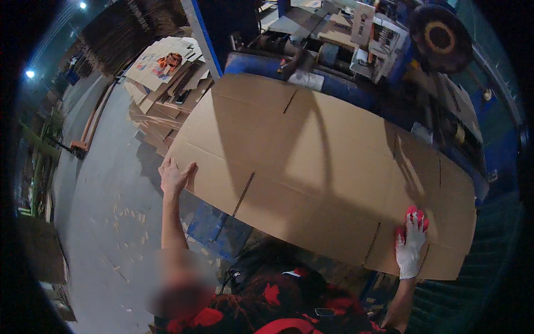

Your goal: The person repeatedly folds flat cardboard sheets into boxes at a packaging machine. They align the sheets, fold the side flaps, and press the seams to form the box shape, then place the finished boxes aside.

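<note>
A large brown cardboard sheet point(345, 161) with crease lines and several dark slots lies in front of me, its far side against a blue machine. Bare, my left hand point(176, 176) grips the sheet's left edge, with the thumb toward the top face and some fingers hidden at the edge. My right hand point(411, 240), in a white glove with red fingertips, rests flat on the sheet near its right front corner, fingers stretched out. Shadows fall across the board.
The blue machine point(253, 64) with a dark round wheel point(439, 38) stands along the far side. A stack of cardboard point(158, 92) with an orange item point(169, 60) on top is at the left. Cardboard scraps point(130, 213) litter the grey floor; a pallet jack point(80, 146) stands farther left.
</note>
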Demonstrator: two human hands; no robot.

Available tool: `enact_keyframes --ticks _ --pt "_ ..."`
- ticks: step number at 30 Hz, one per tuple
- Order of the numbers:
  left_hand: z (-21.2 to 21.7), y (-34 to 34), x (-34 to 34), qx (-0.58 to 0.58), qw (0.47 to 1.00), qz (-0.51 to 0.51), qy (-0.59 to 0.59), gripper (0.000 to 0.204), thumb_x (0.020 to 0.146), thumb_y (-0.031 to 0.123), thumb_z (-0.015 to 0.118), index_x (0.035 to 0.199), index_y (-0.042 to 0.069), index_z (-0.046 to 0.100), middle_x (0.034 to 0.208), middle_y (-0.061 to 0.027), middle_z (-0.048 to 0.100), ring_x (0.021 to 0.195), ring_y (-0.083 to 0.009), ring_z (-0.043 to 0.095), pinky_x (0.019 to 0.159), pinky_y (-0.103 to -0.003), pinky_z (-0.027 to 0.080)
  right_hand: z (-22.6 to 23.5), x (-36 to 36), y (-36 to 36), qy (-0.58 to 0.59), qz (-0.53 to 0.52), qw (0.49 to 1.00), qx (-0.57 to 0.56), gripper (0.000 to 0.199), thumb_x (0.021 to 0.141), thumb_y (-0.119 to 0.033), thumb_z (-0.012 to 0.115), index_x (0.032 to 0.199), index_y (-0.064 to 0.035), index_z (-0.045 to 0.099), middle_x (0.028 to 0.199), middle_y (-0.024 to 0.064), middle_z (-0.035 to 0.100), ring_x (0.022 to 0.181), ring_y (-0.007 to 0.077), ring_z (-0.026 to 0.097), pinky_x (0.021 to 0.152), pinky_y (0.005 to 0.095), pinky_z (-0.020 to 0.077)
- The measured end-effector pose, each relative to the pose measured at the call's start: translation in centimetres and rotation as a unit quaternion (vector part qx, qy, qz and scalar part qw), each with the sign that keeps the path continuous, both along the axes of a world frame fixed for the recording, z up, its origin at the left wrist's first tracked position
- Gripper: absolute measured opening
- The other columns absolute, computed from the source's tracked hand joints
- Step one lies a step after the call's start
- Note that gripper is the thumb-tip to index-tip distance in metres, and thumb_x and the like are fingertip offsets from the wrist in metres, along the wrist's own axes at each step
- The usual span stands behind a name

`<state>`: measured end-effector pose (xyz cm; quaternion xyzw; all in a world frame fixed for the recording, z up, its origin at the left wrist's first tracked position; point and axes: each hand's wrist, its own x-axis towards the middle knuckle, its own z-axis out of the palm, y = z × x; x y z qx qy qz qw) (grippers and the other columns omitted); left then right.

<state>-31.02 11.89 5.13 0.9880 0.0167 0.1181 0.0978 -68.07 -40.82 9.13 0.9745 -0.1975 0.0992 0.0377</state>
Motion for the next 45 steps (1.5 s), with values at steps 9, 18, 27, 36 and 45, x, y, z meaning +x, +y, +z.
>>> enact_keyframes --ticks 9,18,27,36,45 --pt "1.1 2.4 0.5 -0.092 0.984 -0.141 0.064 0.042 0.071 0.03 0.078 0.085 -0.007 0.062 0.076 -0.0157 0.059 0.071 -0.0286 0.054 0.065 -0.039 0.043 -5.7 -16.7 -2.7 -0.23 -0.538 0.799 -0.139 0.064 0.077 -0.015 0.066 0.135 -0.0038 0.042 0.142 0.0177 0.039 0.126 0.0379 0.04 0.11 0.0458 0.0251" --pt "2.3 5.5 3.0 0.042 0.993 -0.073 0.087 0.04 0.079 0.037 0.071 0.089 0.001 0.055 0.091 -0.0158 0.057 0.091 -0.0313 0.057 0.072 -0.037 0.045 -7.9 -20.5 -5.0 -0.649 -0.322 0.552 0.412 0.055 0.079 0.001 0.066 0.128 -0.0087 0.043 0.112 0.0063 0.059 0.101 0.0221 0.058 0.084 0.0374 0.0501" --pt "4.9 -3.1 -4.8 -0.776 0.509 -0.371 0.032 0.066 0.092 0.054 0.041 0.14 0.01 0.034 0.137 -0.011 0.04 0.124 -0.0308 0.04 0.102 -0.052 0.034 -5.5 -17.9 -4.0 -0.715 -0.285 0.465 0.438 0.052 0.083 0.002 0.06 0.13 -0.0056 0.04 0.116 0.0108 0.058 0.1 0.0212 0.059 0.09 0.0336 0.0473" --pt "2.4 -6.9 -3.8 -0.793 0.51 -0.105 0.317 0.043 0.093 0.017 0.054 0.13 -0.002 0.042 0.124 -0.0128 0.053 0.116 -0.0261 0.051 0.096 -0.044 0.045 -1.5 -16.1 -6.1 -0.749 -0.143 0.418 0.494 0.046 0.085 -0.012 0.061 0.128 -0.0041 0.047 0.119 0.0051 0.058 0.111 0.0194 0.054 0.098 0.0396 0.0407" --pt "4.1 -2.6 -6.1 -0.624 0.714 -0.201 0.246 0.033 0.091 0.009 0.054 0.122 -0.002 0.053 0.12 -0.0095 0.056 0.108 -0.023 0.055 0.089 -0.039 0.047 -1.2 -15.9 -3.2 -0.551 -0.253 0.646 0.464 0.036 0.077 -0.003 0.065 0.112 -0.0064 0.058 0.095 0.0022 0.062 0.063 0.0115 0.056 0.044 0.0239 0.0408"
